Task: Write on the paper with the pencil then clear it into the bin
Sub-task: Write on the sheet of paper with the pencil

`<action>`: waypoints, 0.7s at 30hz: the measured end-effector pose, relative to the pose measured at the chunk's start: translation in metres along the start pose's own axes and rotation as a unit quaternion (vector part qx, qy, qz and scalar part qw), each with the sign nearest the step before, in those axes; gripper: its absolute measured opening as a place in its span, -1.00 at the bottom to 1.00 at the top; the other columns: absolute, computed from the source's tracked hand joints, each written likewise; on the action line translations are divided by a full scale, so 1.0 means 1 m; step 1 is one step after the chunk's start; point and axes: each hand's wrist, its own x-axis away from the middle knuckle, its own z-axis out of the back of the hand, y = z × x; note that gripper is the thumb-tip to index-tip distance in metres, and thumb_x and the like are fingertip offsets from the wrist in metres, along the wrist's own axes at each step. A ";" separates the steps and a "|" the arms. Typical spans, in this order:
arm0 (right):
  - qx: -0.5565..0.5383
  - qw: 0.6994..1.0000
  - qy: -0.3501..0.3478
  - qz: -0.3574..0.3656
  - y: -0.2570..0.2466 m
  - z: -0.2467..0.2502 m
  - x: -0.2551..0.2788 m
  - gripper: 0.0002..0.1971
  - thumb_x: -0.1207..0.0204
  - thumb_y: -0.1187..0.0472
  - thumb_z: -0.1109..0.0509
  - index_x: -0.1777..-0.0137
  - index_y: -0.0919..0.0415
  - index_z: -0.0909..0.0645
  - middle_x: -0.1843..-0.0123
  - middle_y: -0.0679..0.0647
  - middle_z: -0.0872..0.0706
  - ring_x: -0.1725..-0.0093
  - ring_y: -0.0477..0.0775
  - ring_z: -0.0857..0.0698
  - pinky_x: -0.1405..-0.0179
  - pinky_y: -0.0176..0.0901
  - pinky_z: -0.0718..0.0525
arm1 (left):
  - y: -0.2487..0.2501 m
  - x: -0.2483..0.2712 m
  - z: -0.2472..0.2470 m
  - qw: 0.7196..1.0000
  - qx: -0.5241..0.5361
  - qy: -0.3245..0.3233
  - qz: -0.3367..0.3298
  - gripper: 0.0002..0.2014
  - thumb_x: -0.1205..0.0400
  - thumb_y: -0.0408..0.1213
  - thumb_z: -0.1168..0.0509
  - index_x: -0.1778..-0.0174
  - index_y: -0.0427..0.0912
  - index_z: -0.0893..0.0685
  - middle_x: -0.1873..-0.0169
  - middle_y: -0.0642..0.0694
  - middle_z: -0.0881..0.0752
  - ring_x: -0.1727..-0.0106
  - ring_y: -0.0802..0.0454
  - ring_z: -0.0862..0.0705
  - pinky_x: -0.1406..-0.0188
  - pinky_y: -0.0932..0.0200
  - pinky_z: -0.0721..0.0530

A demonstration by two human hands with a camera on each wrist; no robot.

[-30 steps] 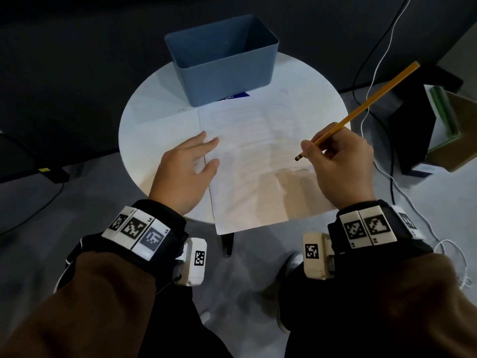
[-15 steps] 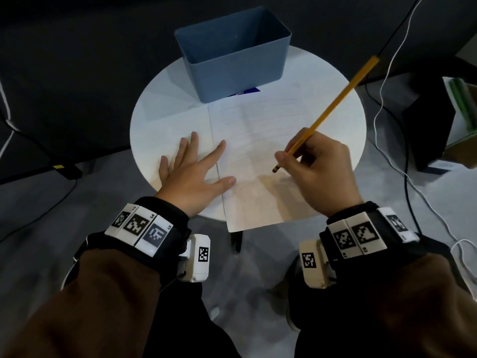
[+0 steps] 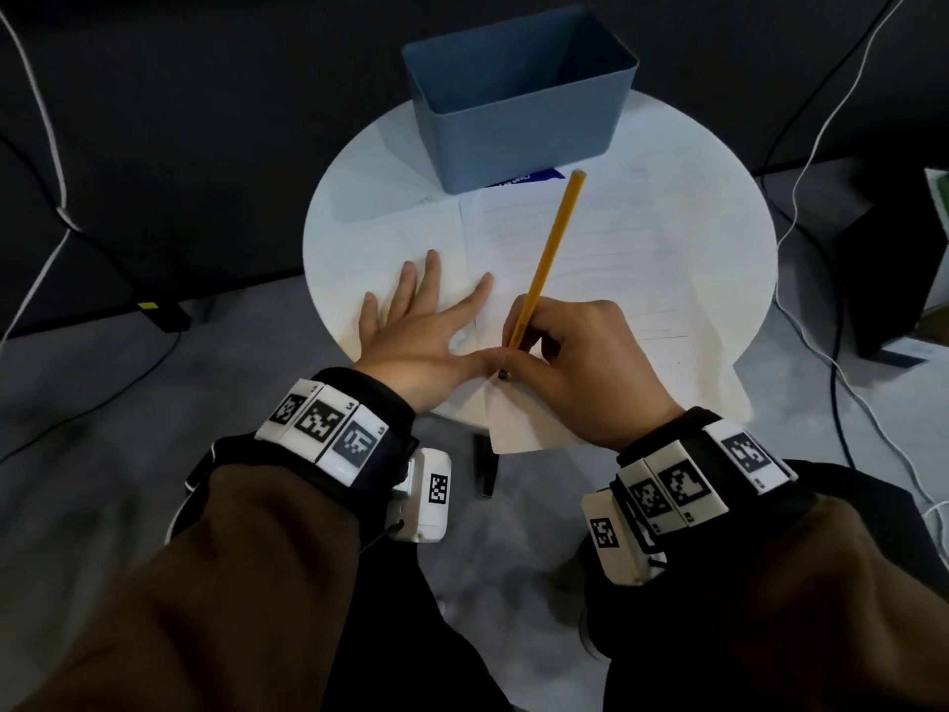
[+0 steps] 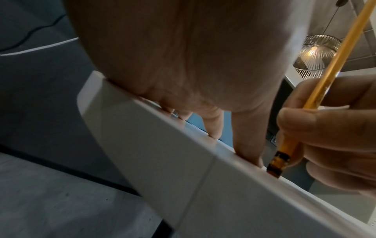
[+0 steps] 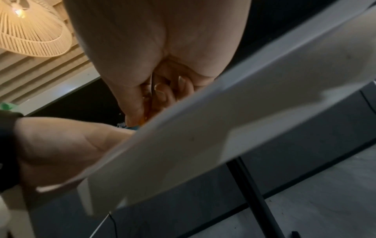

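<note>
Right hand: your right hand (image 3: pixel 575 367) has swung in from the sheet's right side to its near left corner, fingers curled round the pencil (image 3: pixel 547 264) in a writing grip
Pencil tip: a moment ago it hung clear above the page; now the left wrist view shows its dark tip (image 4: pixel 274 170) down at the sheet, just beside your left thumb, with the shaft leaning away towards the bin
Left hand: your left hand (image 3: pixel 421 321) has gone from loosely resting to flat and spread, fingers straight, pressing the paper's left edge onto the bench (image 3: pixel 719 197); it holds nothing
Paper: the paper (image 3: pixel 590 280) lies flat on the bench with its near edge hanging over the rim towards you; faint lines run across it, but whether they are ruling or writing is too faint to tell
Bin: the blue bin (image 3: pixel 518 95) stands at the bench's far side, just beyond the top of the paper, and looks empty from here
Reading of it: you've braced the sheet and brought the tip down, so I'd say the writing step is just starting; clearing into the bin is not yet done
Watch for: the overhanging corner has no support under it, so press lightly there
</note>
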 end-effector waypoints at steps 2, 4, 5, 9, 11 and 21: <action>0.026 1.000 -0.012 0.011 0.001 0.000 0.000 -0.83 -0.61 0.04 -0.54 0.16 0.03 -0.65 0.33 -0.26 -0.69 0.36 -0.27 -0.59 0.34 -0.25 -0.51 | 0.000 0.000 0.001 1.000 -0.001 -0.001 0.003 -0.17 -0.51 0.52 -0.08 -0.61 0.59 0.25 -0.68 0.11 0.49 -0.67 0.07 0.52 -0.65 -0.23 0.38; 0.048 0.999 -0.013 0.014 0.004 0.004 -0.001 -0.83 -0.62 0.03 -0.52 0.14 0.04 -0.64 0.31 -0.23 -0.69 0.38 -0.27 -0.57 0.34 -0.16 -0.58 | 0.001 0.000 0.003 1.000 0.004 -0.010 0.004 -0.16 -0.52 0.53 -0.07 -0.62 0.56 0.25 -0.67 0.11 0.50 -0.66 0.06 0.53 -0.65 -0.24 0.39; 0.052 0.999 -0.007 0.012 0.005 0.006 -0.002 -0.84 -0.62 0.04 -0.51 0.14 0.04 -0.65 0.30 -0.22 -0.70 0.38 -0.26 -0.57 0.33 -0.12 -0.62 | 0.002 0.001 0.003 1.000 0.005 -0.014 0.005 -0.16 -0.52 0.53 -0.07 -0.63 0.55 0.25 -0.66 0.11 0.51 -0.66 0.05 0.54 -0.65 -0.25 0.39; 0.036 0.999 0.018 0.004 0.005 0.009 -0.002 -0.87 -0.60 0.07 -0.53 0.14 0.05 -0.67 0.33 -0.26 -0.71 0.36 -0.22 -0.60 0.34 -0.20 -0.56 | 0.003 0.002 0.004 1.000 0.002 -0.012 0.005 -0.18 -0.56 0.50 -0.08 -0.63 0.54 0.27 -0.66 0.09 0.52 -0.65 0.04 0.55 -0.65 -0.26 0.39; 0.035 0.999 0.003 0.014 0.003 0.005 -0.002 -0.85 -0.60 0.05 -0.53 0.15 0.05 -0.67 0.33 -0.26 -0.70 0.37 -0.20 -0.60 0.35 -0.23 -0.54 | 0.002 0.001 0.003 1.000 0.002 -0.011 0.003 -0.16 -0.52 0.54 -0.05 -0.63 0.54 0.27 -0.66 0.09 0.52 -0.66 0.03 0.55 -0.65 -0.27 0.39; 0.022 1.000 0.010 0.010 0.001 0.005 -0.001 -0.85 -0.59 0.07 -0.55 0.16 0.05 -0.68 0.36 -0.28 -0.67 0.37 -0.19 -0.61 0.34 -0.32 -0.47 | 0.002 0.001 0.004 1.000 0.010 -0.013 0.000 -0.17 -0.54 0.51 -0.08 -0.63 0.54 0.25 -0.66 0.10 0.51 -0.66 0.05 0.54 -0.65 -0.26 0.40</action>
